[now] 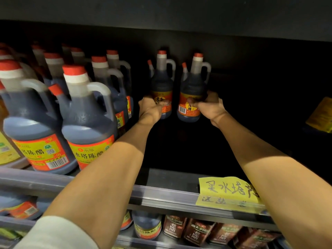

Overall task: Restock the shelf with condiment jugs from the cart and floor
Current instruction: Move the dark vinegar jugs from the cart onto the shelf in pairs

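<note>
Reaching deep into the dark shelf (pixel 161 193), both hands each grip a jug low on its labelled body: the left hand (pixel 150 109) wraps round the left jug (pixel 161 81), the right hand (pixel 209 106) round the right jug (pixel 193 87). The two jugs stand upright, side by side but apart, at the back of the shelf, each with a red cap, pale handle and dark liquid. Left of them, rows of stocked jugs (pixel 86 119) fill the same shelf up to its front edge. A yellow handwritten note (pixel 230 193) hangs on the shelf rail beneath the right forearm. Lower down, brown pouches (pixel 197 230) sit on the shelf below.
</note>
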